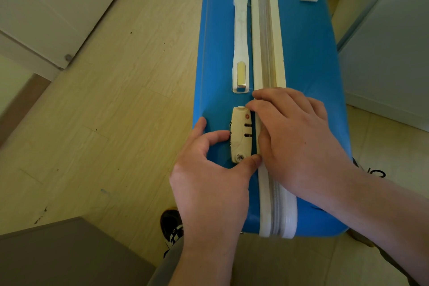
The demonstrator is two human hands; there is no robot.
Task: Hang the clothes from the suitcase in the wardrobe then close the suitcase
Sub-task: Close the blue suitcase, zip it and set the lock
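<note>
The blue suitcase stood shut on its edge on the wooden floor, with its zipper facing up beside a white handle. The left hand had its grip closed on the cream lock, forefinger on one side and thumb at the near corner. The right hand lay palm down over the zipper just beside the lock, fingers bent; whether its grip held anything could not be told. A dark shoe showed below.

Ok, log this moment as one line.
suitcase: closed, zip shut where visible | left hand: pinches lock | right hand: covers zip beside lock, grip hidden
</note>
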